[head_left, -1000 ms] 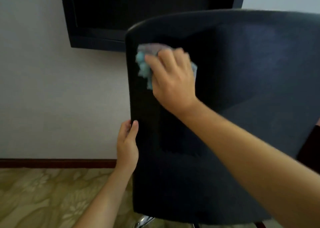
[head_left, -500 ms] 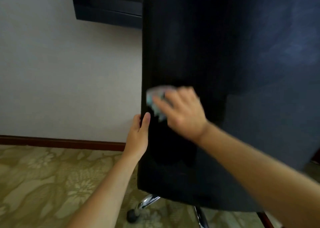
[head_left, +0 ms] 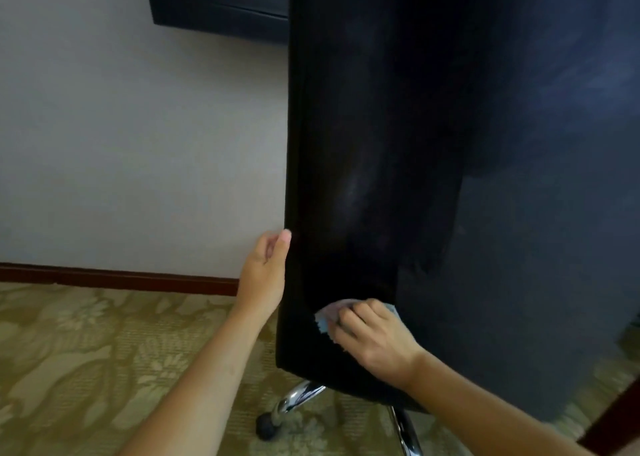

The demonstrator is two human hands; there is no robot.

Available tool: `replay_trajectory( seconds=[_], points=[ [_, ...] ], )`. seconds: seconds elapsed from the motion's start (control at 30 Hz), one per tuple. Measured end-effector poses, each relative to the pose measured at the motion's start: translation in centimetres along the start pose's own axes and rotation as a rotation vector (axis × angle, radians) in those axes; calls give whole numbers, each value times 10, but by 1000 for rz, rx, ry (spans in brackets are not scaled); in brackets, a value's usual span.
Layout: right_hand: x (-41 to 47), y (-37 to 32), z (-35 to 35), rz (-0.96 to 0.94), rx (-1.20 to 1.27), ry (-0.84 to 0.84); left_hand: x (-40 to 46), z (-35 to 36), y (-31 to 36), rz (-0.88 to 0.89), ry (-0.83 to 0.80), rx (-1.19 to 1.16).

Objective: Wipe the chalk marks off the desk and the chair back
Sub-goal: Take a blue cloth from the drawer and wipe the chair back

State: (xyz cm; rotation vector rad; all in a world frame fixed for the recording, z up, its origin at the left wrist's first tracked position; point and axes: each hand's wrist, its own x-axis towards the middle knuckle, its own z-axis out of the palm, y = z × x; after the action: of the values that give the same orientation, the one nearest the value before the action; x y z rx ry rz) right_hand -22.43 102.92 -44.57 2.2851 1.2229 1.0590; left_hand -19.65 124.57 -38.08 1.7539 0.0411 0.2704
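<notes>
Head view, and the chair back (head_left: pixel 433 178) fills most of the frame, its top edge cut off above and its right side running out of shot, so the full outline can't be seen. It's a dark, matte fabric panel, standing upright with its long axis vertical, the left edge a straight line down to a rounded lower corner. A faint pale smear (head_left: pixel 355 189), soft and streaky, runs up the shaded left portion; whether that's chalk or sheen is hard to say. Low on the panel, the right hand (head_left: pixel 374 338) has its fingers curled over a light blue cloth (head_left: pixel 327 315), pressing it against the fabric near the bottom edge; only a crumpled, ragged corner of the cloth peeks out past the fingers, the rest is hidden under the hand. The left hand (head_left: pixel 265 275) sits at the panel's left edge, thumb on the near face, fingers wrapped behind and mostly out of sight. Below the panel, chrome legs (head_left: pixel 298 398), shiny and curved, slope down to a black caster (head_left: pixel 265 427) on a patterned beige-green carpet (head_left: pixel 86 369). Behind, a plain pale wall (head_left: pixel 138 144) with a dark red-brown skirting board (head_left: pixel 121 277), and a dark framed panel (head_left: pixel 218 5) mounted high, cropped at the top.
</notes>
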Motion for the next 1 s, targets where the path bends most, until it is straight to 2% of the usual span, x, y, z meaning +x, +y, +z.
replay_trajectory(
  seconds=[0.07, 0.13, 0.2, 0.27, 0.33, 0.43, 0.53, 0.63, 0.7, 0.77, 0.93, 1.0],
  points=[
    [16, 33, -32, 48, -3, 105, -18, 13, -2, 48, 135, 96],
    [43, 86, -85, 108, -73, 312, -41, 34, 8, 198, 236, 204],
    [71, 145, -139, 237, -209, 524, -56, 58, 22, 446, 237, 356],
    [92, 190, -187, 377, -323, 666, -62, 83, 38, 651, 194, 504],
    [98, 201, -201, 395, -344, 709, -62, 102, 47, 702, 182, 600],
    [64, 168, -162, 358, -298, 608, -59, 114, 43, 694, 204, 668],
    [1, 112, -94, 244, -214, 361, -52, 110, 32, 767, 184, 733],
    [-56, 68, -51, 55, -160, 90, -51, 106, 30, 768, 181, 791],
    [-70, 67, -54, 17, -142, 31, -51, 105, 30, 768, 184, 792],
    [-58, 91, -77, 53, -143, 115, -50, 103, 29, 775, 183, 787],
    [34, 198, -186, 353, -274, 608, -50, 109, 27, 759, 208, 764],
    [63, 220, -209, 457, -272, 740, -54, 114, 29, 733, 204, 745]
  ],
)
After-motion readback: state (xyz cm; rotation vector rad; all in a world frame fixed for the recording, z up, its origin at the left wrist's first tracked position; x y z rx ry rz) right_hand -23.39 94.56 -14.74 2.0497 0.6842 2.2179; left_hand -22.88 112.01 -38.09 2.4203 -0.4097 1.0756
